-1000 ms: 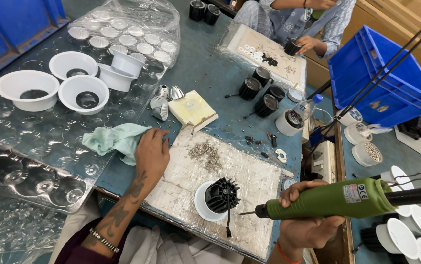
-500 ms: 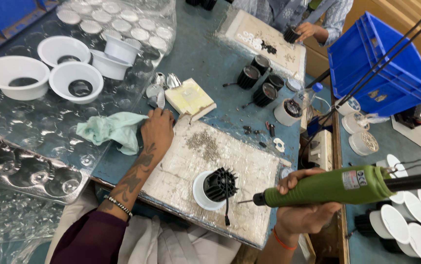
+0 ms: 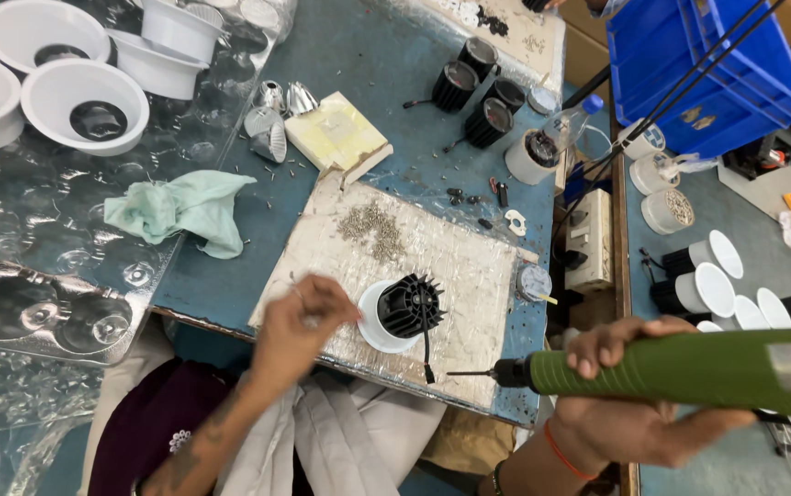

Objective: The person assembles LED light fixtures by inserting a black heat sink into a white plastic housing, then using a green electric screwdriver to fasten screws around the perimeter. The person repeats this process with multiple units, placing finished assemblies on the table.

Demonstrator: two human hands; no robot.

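Note:
My right hand [image 3: 629, 404] grips a green electric screwdriver [image 3: 689, 370], its bit pointing left toward the work board [image 3: 450, 257]. A black finned heat sink [image 3: 411, 305] sits in a white round housing [image 3: 372, 326] on that board, a black wire trailing from it. My left hand [image 3: 302, 317] rests at the housing's left edge with fingertips pinched together; whether a screw is between them cannot be told. A pile of small screws [image 3: 372, 228] lies on the board above the housing.
A green cloth [image 3: 179, 207] lies left of the board. White housings [image 3: 83, 101] sit on clear blister trays. Black heat sinks [image 3: 478, 92], a yellow pad [image 3: 336, 133], a blue crate [image 3: 707, 73] and white lamp parts [image 3: 717, 276] lie beyond and to the right.
My left hand has come down from the screw pile area to the white housing. The screwdriver has stayed at the right, near the board's lower edge.

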